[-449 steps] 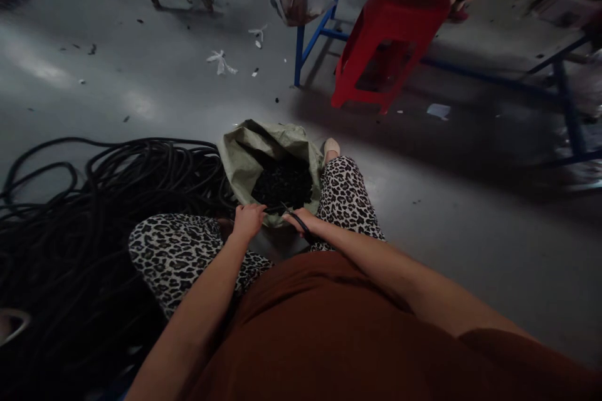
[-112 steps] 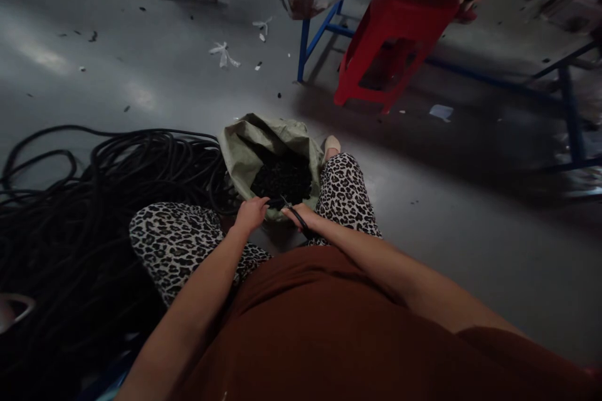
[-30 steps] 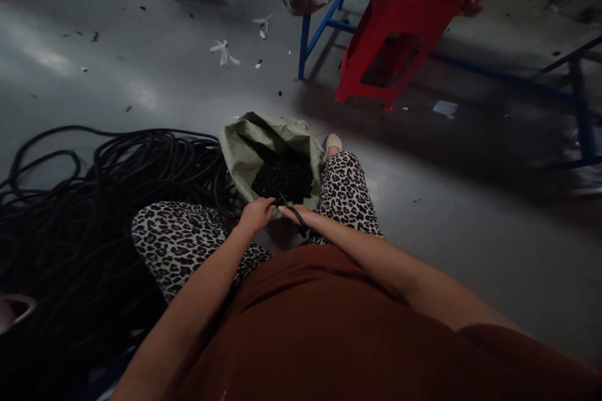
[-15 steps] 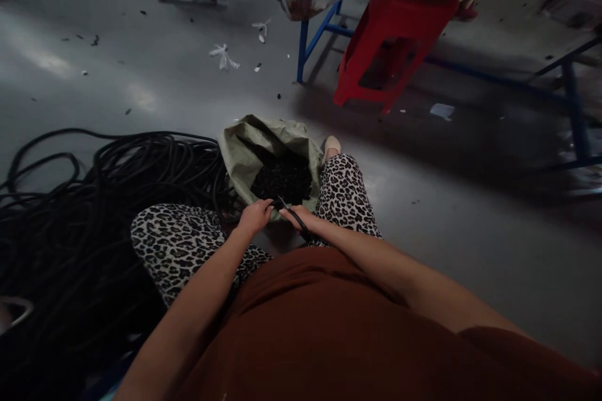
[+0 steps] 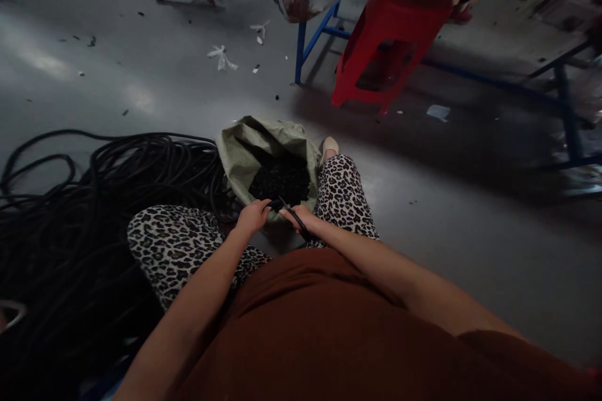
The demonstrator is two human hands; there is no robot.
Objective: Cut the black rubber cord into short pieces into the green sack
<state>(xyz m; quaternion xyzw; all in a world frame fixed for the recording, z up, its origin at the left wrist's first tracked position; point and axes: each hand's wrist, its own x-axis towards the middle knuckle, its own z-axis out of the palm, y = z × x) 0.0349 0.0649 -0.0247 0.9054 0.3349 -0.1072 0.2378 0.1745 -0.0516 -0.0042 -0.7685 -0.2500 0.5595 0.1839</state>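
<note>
Compared with one second before, the left hand (image 5: 253, 217) and the right hand (image 5: 305, 219) had come a tiny bit apart, and from far away I saw more of the round, black, rubbery tube (image 5: 275, 204) between them. The left hand held the tube tight in its fingers, and the tube's end poked out toward the right hand. The right hand gripped a pair of scissors (image 5: 298, 220) with black handles and thin metal blades. The blades were right by the tube's end, but I could not tell if they touched it. Both hands were at the near edge of a pale green, wrinkly sack (image 5: 237, 166). Lots of little black pieces (image 5: 281, 180) lay inside it. The sack was between two legs in black-and-cream spotted trousers (image 5: 172, 232). On the left, I saw a big, messy heap of long black tubes (image 5: 136, 169) on the smooth grey floor (image 5: 451, 225). Farther off, white scraps (image 5: 221, 57) lay about, and a tall red plastic stool (image 5: 404, 15) stood near a blue metal frame (image 5: 300, 53).
</note>
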